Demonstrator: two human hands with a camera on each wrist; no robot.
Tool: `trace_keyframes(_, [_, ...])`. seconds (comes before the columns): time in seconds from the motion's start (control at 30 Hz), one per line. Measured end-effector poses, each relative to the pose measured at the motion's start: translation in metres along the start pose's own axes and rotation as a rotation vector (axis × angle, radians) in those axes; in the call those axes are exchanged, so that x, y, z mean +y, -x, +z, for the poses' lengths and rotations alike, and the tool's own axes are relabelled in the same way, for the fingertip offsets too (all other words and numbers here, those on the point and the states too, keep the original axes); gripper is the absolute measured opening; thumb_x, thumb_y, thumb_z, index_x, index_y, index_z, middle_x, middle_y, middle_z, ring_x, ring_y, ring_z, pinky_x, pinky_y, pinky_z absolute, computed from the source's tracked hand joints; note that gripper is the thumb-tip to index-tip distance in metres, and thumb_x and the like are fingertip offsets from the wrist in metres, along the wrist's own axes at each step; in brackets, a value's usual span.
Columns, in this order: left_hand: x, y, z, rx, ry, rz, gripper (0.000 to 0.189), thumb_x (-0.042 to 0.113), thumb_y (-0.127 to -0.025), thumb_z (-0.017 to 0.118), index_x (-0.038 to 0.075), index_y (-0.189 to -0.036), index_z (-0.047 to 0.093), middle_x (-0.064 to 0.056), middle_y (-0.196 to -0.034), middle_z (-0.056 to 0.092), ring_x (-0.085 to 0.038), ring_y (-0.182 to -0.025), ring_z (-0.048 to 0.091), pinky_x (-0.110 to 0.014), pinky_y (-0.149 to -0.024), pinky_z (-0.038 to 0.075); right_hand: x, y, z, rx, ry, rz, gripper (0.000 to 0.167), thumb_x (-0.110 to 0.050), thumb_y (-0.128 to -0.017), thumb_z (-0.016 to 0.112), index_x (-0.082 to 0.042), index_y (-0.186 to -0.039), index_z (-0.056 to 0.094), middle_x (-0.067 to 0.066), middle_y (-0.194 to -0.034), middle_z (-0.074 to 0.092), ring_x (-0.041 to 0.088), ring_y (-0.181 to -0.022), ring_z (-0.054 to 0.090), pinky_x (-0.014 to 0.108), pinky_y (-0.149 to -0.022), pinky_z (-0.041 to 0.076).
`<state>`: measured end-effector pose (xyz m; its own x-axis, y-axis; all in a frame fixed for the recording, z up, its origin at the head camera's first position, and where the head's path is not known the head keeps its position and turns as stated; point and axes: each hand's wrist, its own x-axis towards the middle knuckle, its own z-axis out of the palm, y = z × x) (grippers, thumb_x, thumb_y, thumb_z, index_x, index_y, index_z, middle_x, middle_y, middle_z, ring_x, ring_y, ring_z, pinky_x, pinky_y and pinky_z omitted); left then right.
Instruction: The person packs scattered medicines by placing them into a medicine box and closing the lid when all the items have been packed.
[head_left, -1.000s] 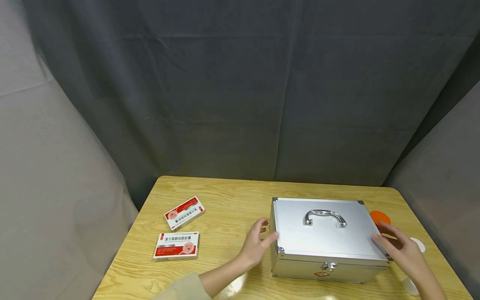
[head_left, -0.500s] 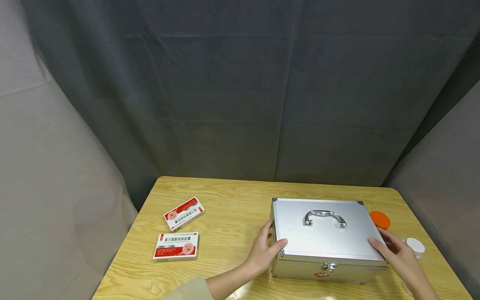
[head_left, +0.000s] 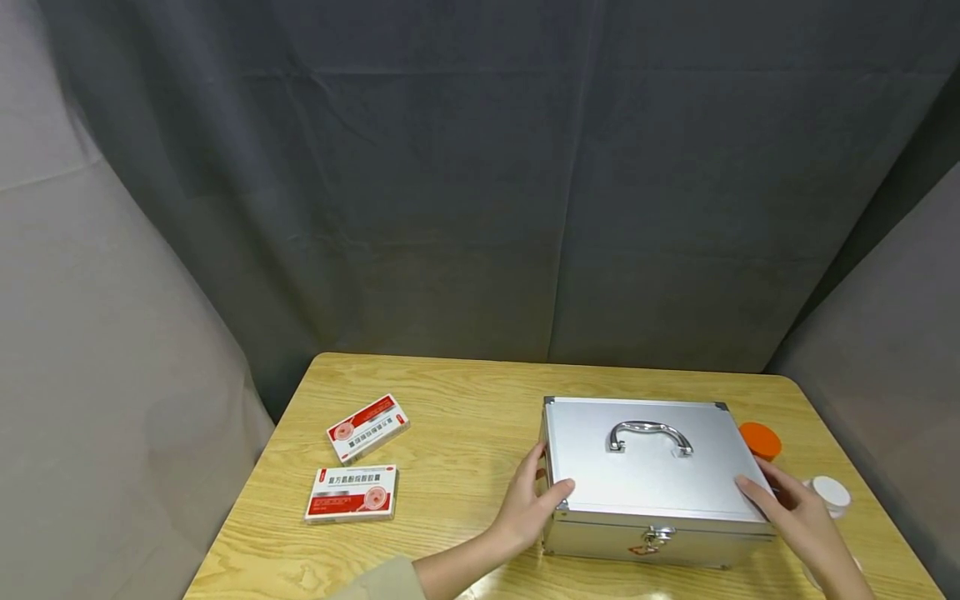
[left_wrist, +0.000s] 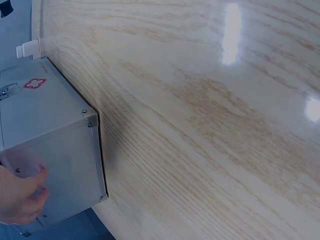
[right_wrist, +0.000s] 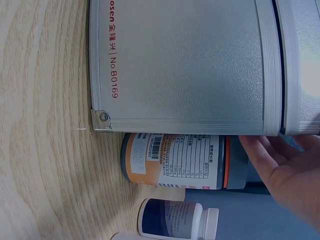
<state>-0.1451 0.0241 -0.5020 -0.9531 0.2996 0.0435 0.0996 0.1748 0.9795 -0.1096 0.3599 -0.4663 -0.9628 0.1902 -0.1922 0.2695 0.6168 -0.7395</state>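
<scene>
Dark grey curtains [head_left: 450, 183] hang behind a wood-grain desk [head_left: 457, 408], where a closed silver case [head_left: 645, 475] sits upright toward the right, squarely between both hands. The left forearm slants in from the lower edge, pale sleeve pushed back; its left hand [head_left: 527, 507] grips the near left corner, thumb on the lid and fingers bent against the side. The right forearm leans in from the lower right, and the right hand [head_left: 798, 510] grips the opposite end, thumb on top and fingers down the side. Two red-and-white cartons lie flat well to the left, the front carton [head_left: 351, 493] near the rear carton [head_left: 368, 428]. Near the right fingers, an orange-topped jar [head_left: 760, 439] stands just beside the case; a smaller white-capped bottle [head_left: 829, 493] stands outside that hand, crowding its side. The lid's chrome handle [head_left: 649, 428] stands between the thumbs, and the front latch [head_left: 658, 536] is smaller yet.
</scene>
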Motion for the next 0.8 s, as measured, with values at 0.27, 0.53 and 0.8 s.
trace_keyframes(0.27, [0.0, 0.002, -0.003, 0.005, -0.016, 0.0, 0.073, 0.04, -0.086, 0.054, 0.004, -0.142, 0.026, -0.019, -0.141, 0.032, -0.036, -0.116, 0.042, -0.051, -0.088, 0.042, -0.002, -0.002, 0.003, 0.029, 0.029, -0.026, 0.074, -0.044, -0.091, 0.048, 0.008, -0.139, 0.025, 0.039, -0.135, 0.028, 0.05, -0.116, 0.037, 0.01, -0.062, 0.04])
trace_keyframes(0.53, [0.0, -0.001, -0.009, 0.009, -0.025, -0.016, 0.071, 0.04, -0.087, 0.052, 0.005, -0.142, 0.025, -0.019, -0.142, 0.03, -0.037, -0.116, 0.042, -0.045, -0.084, 0.045, -0.003, -0.007, 0.009, 0.057, 0.066, -0.027, 0.074, -0.047, -0.09, 0.048, 0.004, -0.14, 0.029, 0.035, -0.133, 0.037, 0.04, -0.111, 0.047, 0.023, -0.07, 0.048])
trace_keyframes(0.8, [-0.003, -0.003, -0.015, 0.03, -0.04, -0.001, 0.07, 0.038, -0.086, 0.053, 0.004, -0.142, 0.028, -0.018, -0.14, 0.034, -0.037, -0.114, 0.044, -0.044, -0.083, 0.046, -0.014, -0.003, 0.015, 0.059, 0.036, -0.039, 0.073, -0.044, -0.091, 0.049, 0.008, -0.138, 0.029, 0.037, -0.131, 0.035, 0.049, -0.114, 0.041, 0.015, -0.064, 0.042])
